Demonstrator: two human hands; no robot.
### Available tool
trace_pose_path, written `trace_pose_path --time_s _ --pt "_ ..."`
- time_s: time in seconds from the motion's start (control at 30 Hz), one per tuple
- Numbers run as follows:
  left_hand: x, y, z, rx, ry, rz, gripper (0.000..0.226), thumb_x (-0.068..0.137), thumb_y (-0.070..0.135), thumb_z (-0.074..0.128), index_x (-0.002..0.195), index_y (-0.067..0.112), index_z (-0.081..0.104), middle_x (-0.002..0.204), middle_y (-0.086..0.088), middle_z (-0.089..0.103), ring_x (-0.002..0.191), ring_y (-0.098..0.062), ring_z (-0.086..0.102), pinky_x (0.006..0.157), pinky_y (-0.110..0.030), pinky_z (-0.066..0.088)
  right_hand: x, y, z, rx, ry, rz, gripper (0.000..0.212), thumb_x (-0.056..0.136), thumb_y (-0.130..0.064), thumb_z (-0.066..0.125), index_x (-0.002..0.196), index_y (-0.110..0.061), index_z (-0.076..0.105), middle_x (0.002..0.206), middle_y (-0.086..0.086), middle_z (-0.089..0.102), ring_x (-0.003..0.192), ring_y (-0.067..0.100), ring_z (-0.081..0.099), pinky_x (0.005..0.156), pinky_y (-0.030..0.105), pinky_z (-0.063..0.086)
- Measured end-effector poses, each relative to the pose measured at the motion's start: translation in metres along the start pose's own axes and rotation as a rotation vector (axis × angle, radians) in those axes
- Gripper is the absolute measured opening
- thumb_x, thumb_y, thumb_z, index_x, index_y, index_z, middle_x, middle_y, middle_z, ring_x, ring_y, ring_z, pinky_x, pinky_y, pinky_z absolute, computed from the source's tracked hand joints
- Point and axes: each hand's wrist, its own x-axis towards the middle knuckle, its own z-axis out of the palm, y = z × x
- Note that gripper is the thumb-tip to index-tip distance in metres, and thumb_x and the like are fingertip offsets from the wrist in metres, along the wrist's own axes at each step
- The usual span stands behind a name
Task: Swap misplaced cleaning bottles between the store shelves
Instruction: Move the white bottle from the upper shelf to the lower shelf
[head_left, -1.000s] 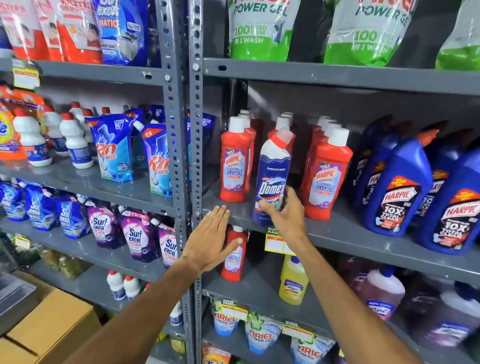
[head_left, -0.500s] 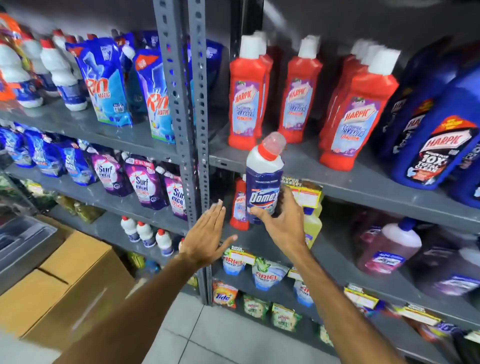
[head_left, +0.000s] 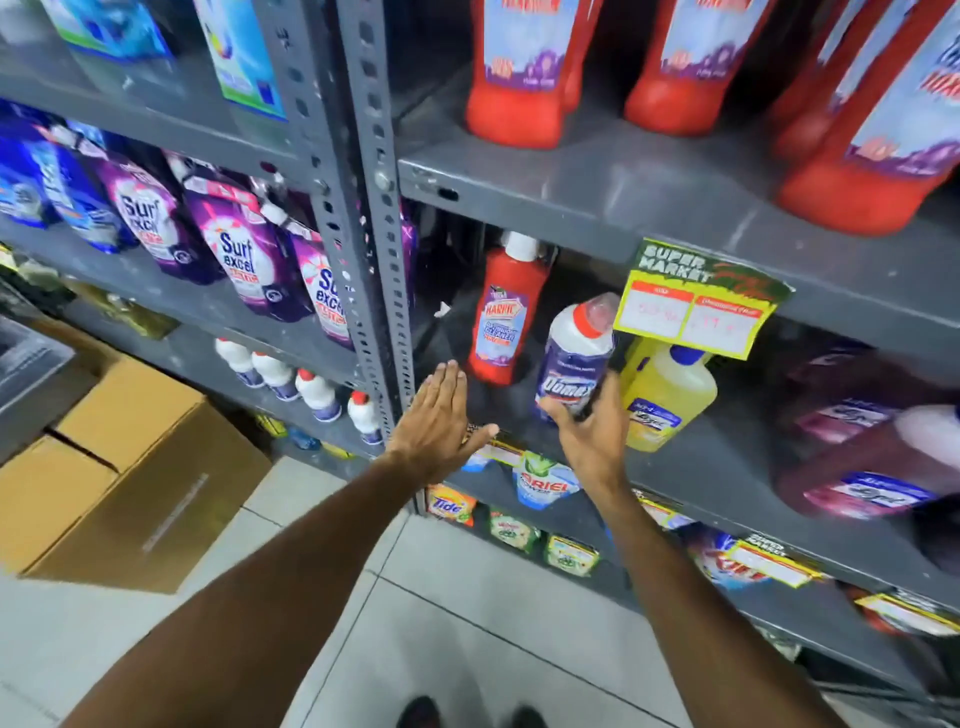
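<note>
My right hand (head_left: 589, 436) grips a blue and white Domex bottle (head_left: 574, 358) with a red collar and clear cap, held tilted at the mouth of the lower shelf (head_left: 691, 467). Just left of it a lone red Harpic bottle (head_left: 506, 317) with a white cap stands on that same shelf. My left hand (head_left: 439, 421) hovers flat with fingers apart in front of the shelf edge, below and left of the red bottle, holding nothing. On the shelf above, several red Harpic bottles (head_left: 519, 78) stand in a row.
A yellow cleaner bottle (head_left: 667, 395) stands right of the Domex, with pink jugs (head_left: 872, 467) further right. A price tag (head_left: 696, 301) hangs from the upper shelf edge. The grey upright post (head_left: 363, 234) divides off Surf Excel pouches (head_left: 244, 260). Cardboard boxes (head_left: 124, 467) sit on the floor at left.
My right hand has taken the Domex bottle off the upper shelf and lowered it to the shelf below, beside the lone red Harpic. My view has dropped lower and closer.
</note>
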Motion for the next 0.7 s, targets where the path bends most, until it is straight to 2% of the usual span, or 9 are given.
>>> trace_pose_path --time_s 0.13,0.2,0.3,0.43,0.53,0.6,0.7 --pt "0.011 -0.005 0.025 0.02 -0.037 -0.011 0.098 0.103 0.067 0.025 0.159 -0.008 -0.003 0.17 -0.027 -0.007 0.16 -0.035 -0.007 0.126 -0.038 -0.013 0.022 0.017 0.005 0.0 0.028 0.002 0.058 0.077 -0.031 0.087 0.112 -0.059 0.05 0.11 -0.038 0.068 0.096 -0.009 0.068 0.08 0.012 0.052" --pt "0.014 -0.007 0.034 0.018 -0.045 -0.013 0.098 0.103 0.068 0.023 0.159 -0.008 -0.002 0.17 -0.028 -0.006 0.16 -0.036 -0.007 0.124 -0.038 -0.015 0.031 0.023 0.007 -0.002 0.026 0.003 0.058 0.077 -0.031 0.088 0.112 -0.059 0.05 0.109 -0.04 0.068 0.096 -0.012 0.068 0.077 0.006 0.049" --pt "0.016 -0.009 0.046 0.056 -0.055 -0.022 0.099 0.101 0.071 0.015 0.159 -0.007 -0.004 0.17 -0.028 -0.009 0.16 -0.036 -0.008 0.126 -0.041 -0.013 0.038 0.031 0.01 0.002 0.055 0.031 0.058 0.077 -0.036 0.091 0.113 -0.059 0.052 0.11 -0.038 0.07 0.099 -0.007 0.07 0.08 0.012 0.052" --pt "0.014 -0.012 0.057 0.105 0.002 -0.014 0.102 0.097 0.073 0.002 0.159 -0.008 -0.003 0.17 -0.028 -0.008 0.16 -0.037 -0.007 0.13 -0.046 -0.005 0.041 0.04 0.016 0.016 0.077 0.051 0.058 0.078 -0.036 0.091 0.118 -0.052 0.054 0.116 -0.025 0.073 0.105 0.004 0.073 0.087 0.028 0.058" --pt "0.015 -0.012 0.061 0.111 0.035 -0.022 0.101 0.098 0.073 0.001 0.16 -0.007 -0.002 0.17 -0.028 -0.006 0.16 -0.037 -0.005 0.13 -0.046 -0.006 0.04 0.045 0.018 0.041 0.095 0.067 0.059 0.079 -0.035 0.09 0.127 -0.043 0.057 0.121 -0.023 0.073 0.11 0.002 0.072 0.09 0.023 0.058" --pt "0.016 -0.011 0.062 0.114 0.04 -0.02 0.101 0.098 0.073 -0.001 0.16 -0.007 -0.002 0.17 -0.028 -0.006 0.16 -0.037 -0.005 0.13 -0.046 -0.004 0.036 0.049 0.021 0.029 0.097 0.083 0.068 0.079 -0.034 0.091 0.137 -0.028 0.056 0.124 -0.018 0.074 0.113 0.005 0.071 0.093 0.026 0.058" --pt "0.016 -0.012 0.062 0.091 0.043 -0.016 0.102 0.098 0.074 0.0 0.16 -0.007 0.004 0.17 -0.028 0.001 0.16 -0.037 0.001 0.13 -0.047 -0.001 0.014 0.051 0.028 0.073 0.076 0.159 0.09 0.078 -0.022 0.095 0.154 -0.017 0.046 0.143 0.004 0.067 0.129 0.019 0.067 0.105 0.036 0.057"
